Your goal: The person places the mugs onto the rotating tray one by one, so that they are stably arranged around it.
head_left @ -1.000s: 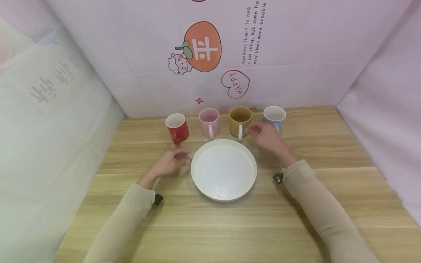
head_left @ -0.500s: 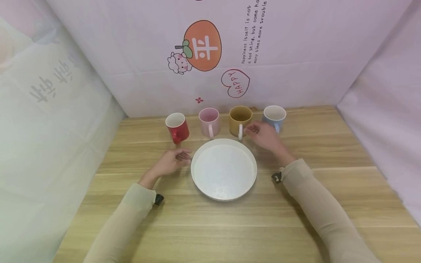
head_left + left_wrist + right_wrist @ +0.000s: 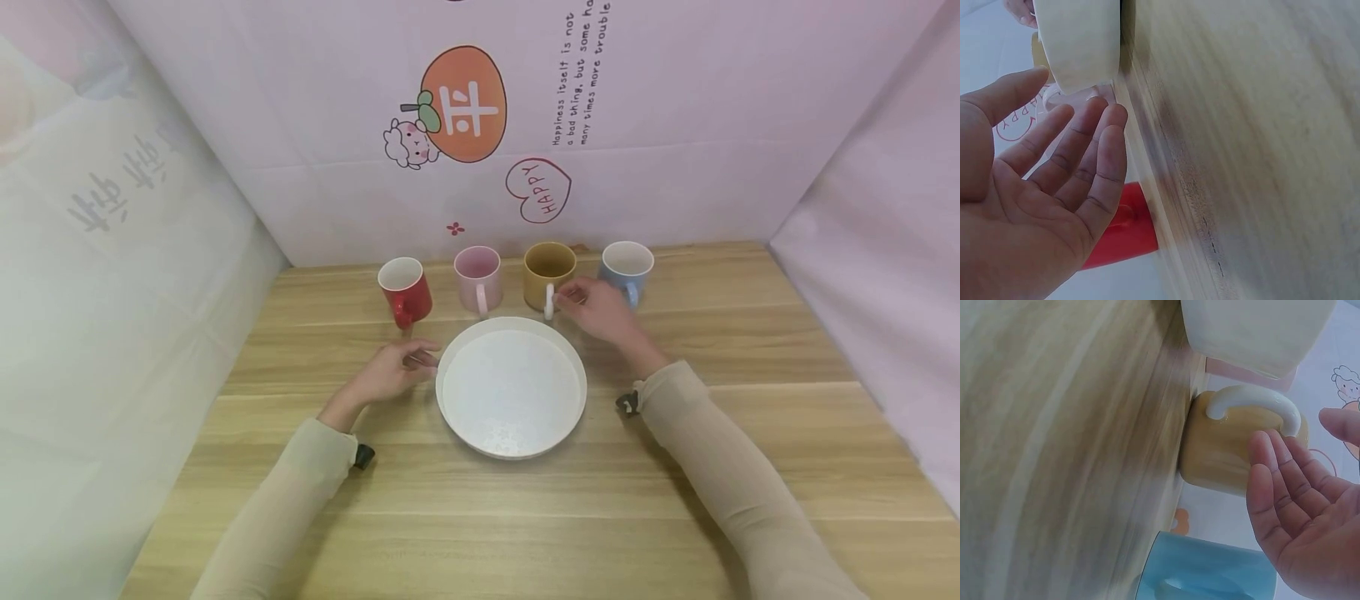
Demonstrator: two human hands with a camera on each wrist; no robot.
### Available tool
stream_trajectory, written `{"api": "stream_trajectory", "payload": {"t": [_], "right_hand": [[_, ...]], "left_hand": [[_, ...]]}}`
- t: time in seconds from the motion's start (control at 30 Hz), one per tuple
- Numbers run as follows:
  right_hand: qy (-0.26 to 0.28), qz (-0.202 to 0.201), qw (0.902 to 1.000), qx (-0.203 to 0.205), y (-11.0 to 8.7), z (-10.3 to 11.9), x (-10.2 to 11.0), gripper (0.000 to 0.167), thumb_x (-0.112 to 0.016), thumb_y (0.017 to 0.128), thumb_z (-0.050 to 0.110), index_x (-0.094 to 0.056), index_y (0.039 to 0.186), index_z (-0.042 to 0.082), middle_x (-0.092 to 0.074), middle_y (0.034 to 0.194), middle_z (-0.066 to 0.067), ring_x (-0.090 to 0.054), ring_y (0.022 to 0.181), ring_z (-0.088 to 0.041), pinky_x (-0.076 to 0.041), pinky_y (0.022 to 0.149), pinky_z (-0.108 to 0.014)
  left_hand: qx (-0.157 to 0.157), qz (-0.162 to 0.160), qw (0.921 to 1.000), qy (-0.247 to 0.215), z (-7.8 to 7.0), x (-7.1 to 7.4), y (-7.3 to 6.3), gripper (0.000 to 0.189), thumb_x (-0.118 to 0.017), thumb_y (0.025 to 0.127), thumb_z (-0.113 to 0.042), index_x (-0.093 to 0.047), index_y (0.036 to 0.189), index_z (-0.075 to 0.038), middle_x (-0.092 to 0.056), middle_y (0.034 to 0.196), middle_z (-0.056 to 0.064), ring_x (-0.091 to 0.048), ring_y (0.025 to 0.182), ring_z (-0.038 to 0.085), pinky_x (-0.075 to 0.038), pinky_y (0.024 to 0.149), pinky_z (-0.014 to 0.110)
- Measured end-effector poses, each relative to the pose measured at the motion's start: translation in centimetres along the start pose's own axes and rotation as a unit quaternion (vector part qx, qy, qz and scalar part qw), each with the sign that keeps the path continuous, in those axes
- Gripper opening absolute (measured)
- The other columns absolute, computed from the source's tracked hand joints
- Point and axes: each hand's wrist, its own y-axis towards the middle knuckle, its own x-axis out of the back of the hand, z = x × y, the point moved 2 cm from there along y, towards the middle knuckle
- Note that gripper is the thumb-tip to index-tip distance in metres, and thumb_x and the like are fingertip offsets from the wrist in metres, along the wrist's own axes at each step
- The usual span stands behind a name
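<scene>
My right hand [image 3: 596, 310] is at the white handle [image 3: 1260, 403] of a mustard-yellow mug [image 3: 542, 287]. Its fingers are slightly bent and hold nothing; whether a fingertip touches the handle I cannot tell. Near the left rim of a round white tray [image 3: 513, 392] is my left hand [image 3: 390, 368], relaxed, the thumb apart from the fingers in the left wrist view, with nothing in its grasp. A red mug [image 3: 408, 298] stands just beyond that hand. Between the red and yellow mugs is a pink mug [image 3: 468, 292], and a light blue mug [image 3: 618, 282] stands behind my right hand.
The mugs stand in a row along the back of the wooden table [image 3: 480, 533], handles mostly toward me. A printed white cloth [image 3: 337, 167] rises right behind them, and more cloth [image 3: 870, 250] hangs at the sides.
My right hand has edged left, closer to the yellow mug's handle. The left hand has shifted very slightly right toward the tray. Mugs and tray stay where they were.
</scene>
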Motion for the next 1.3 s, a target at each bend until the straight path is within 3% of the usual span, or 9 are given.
{"api": "stream_trajectory", "payload": {"t": [0.33,0.83,1.3], "right_hand": [[-0.002,0.01,0.9998,-0.019,0.3,0.3,-0.3,0.033,-0.06,0.098,0.035,-0.07,0.113,0.008,-0.075,0.11,-0.012,-0.07,0.101,-0.03,-0.054,0.086,-0.045],[-0.005,0.023,0.9992,-0.033,0.7,0.1,-1.0,0.031,-0.062,0.096,0.034,-0.068,0.113,0.009,-0.075,0.11,-0.012,-0.07,0.101,-0.028,-0.053,0.087,-0.045],[-0.017,0.023,0.9993,-0.025,1.1,-0.5,-1.5,0.03,-0.064,0.096,0.035,-0.068,0.112,0.01,-0.075,0.109,-0.011,-0.071,0.099,-0.028,-0.054,0.086,-0.044]], "left_hand": [[0.007,0.005,1.0,0.005,0.5,-0.2,0.0,0.041,-0.069,0.094,-0.014,-0.06,0.133,-0.004,-0.072,0.117,0.013,-0.069,0.111,0.027,-0.056,0.098,0.041],[-0.001,0.011,0.9999,-0.012,0.7,-0.3,0.1,0.04,-0.068,0.095,-0.014,-0.06,0.132,-0.004,-0.071,0.119,0.016,-0.068,0.112,0.03,-0.056,0.098,0.044],[0.013,0.023,0.9996,0.005,0.7,-0.3,0.0,0.041,-0.067,0.096,-0.017,-0.059,0.135,-0.008,-0.07,0.121,0.013,-0.067,0.115,0.029,-0.055,0.1,0.044]]}}
